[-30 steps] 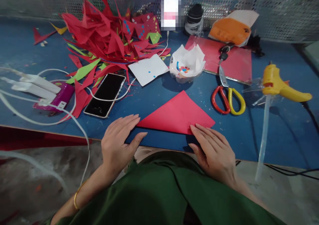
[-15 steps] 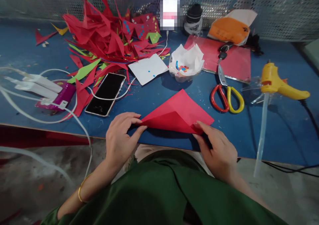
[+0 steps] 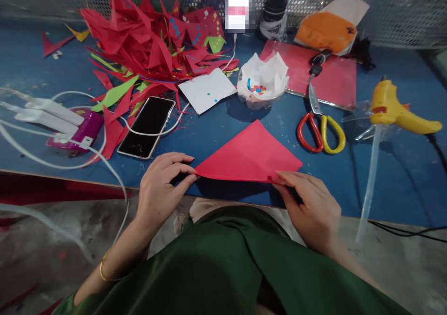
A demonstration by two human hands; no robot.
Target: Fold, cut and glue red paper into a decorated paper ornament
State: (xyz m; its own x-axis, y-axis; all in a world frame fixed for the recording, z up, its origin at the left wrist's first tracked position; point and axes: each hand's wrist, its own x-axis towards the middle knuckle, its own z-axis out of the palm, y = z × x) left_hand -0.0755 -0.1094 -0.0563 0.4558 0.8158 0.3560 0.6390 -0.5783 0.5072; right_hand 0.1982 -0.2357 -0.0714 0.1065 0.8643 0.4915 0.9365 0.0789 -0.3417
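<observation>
On the near side of the round clear bowl lined with white paper [image 3: 260, 103] is a red paper folded into a three-sided shape [image 3: 247, 153], on the blue table [image 3: 209, 131]. The left hand [image 3: 162, 184] pinches its left corner with thumb and fingers. The right hand [image 3: 310, 203] pinches its near edge, close to the right corner. Metal scissors with red and yellow handles [image 3: 317, 114] lie right of the bowl. A flat black phone [image 3: 145, 125] lies left of the bowl.
</observation>
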